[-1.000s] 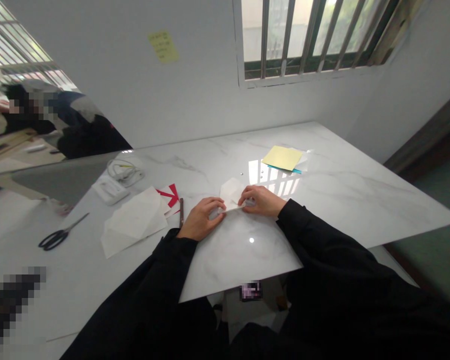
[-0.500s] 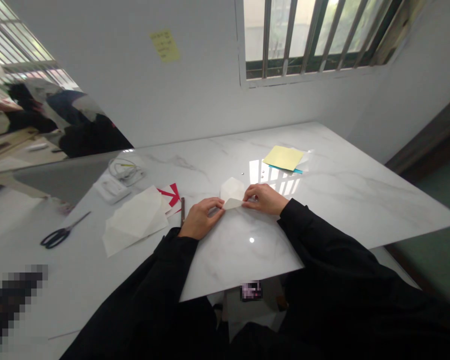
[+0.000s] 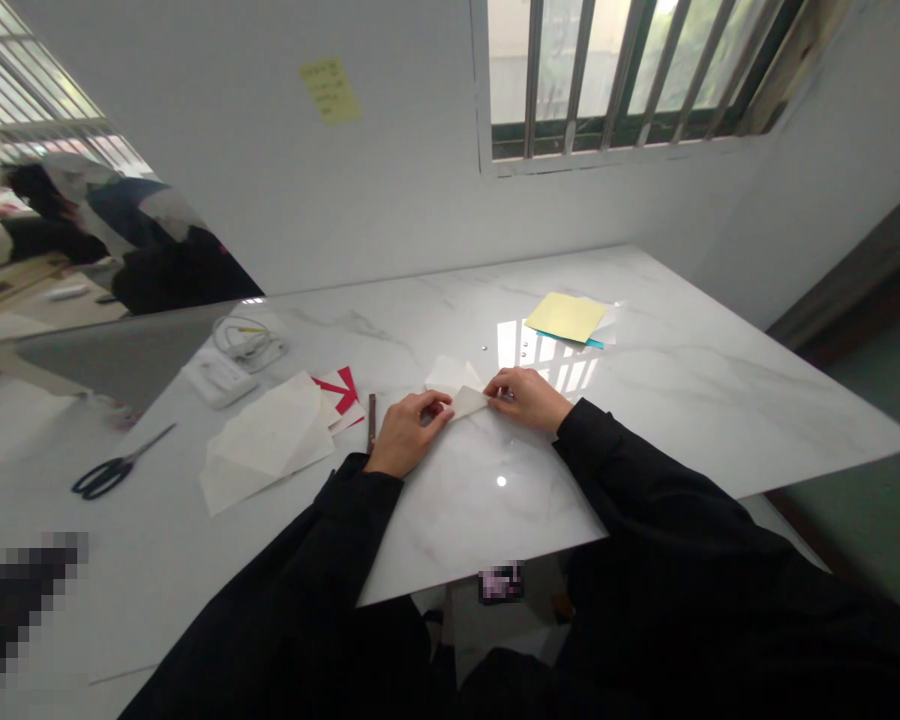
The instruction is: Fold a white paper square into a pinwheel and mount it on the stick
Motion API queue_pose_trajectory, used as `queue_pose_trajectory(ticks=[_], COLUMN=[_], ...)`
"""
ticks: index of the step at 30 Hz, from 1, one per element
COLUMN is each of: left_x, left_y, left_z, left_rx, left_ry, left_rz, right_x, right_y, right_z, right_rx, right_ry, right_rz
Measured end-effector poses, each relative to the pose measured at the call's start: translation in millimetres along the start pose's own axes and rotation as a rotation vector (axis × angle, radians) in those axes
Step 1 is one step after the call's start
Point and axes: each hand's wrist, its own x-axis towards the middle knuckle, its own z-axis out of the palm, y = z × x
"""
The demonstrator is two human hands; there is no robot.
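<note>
- The folded white paper [image 3: 454, 385] is seen as one piece, lying flat on the table [image 3: 690, 400], near the table's middle and between the hands. A pointed triangular flap is folded over its near side, with the tip directed to the right.
- The left hand [image 3: 409, 435] is closed, with the fingers gripping the paper's left part.
- The right hand [image 3: 529, 400] is closed, with the fingertips pinching the paper's right tip.
- Just left of the left hand, one dark pen [image 3: 371, 422] is laid on the table.
- Beside the pen, one red-and-white paper [image 3: 337, 392] is partly covered by one creased white sheet [image 3: 266, 440].
- Further left, one pair of scissors [image 3: 109, 477], one white box [image 3: 217, 378] and one cable [image 3: 247, 342] are placed.
- Beyond the right hand, one yellow paper [image 3: 566, 317] is stacked on other sheets.
</note>
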Motion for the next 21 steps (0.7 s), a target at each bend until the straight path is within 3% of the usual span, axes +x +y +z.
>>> queue_pose_trajectory(ticks=[10, 21], left_x=[5, 5], left_y=[2, 4], left_z=[5.1, 6.2], left_rx=[0.051, 0.047], left_ry=[-0.028, 0.004], left_rz=[0.009, 0.017], right_x=[2, 9], right_y=[-4, -10], right_z=[2, 17], right_rx=[-0.006, -0.025], right_ry=[0.002, 0.036], right_rz=[0.003, 0.121])
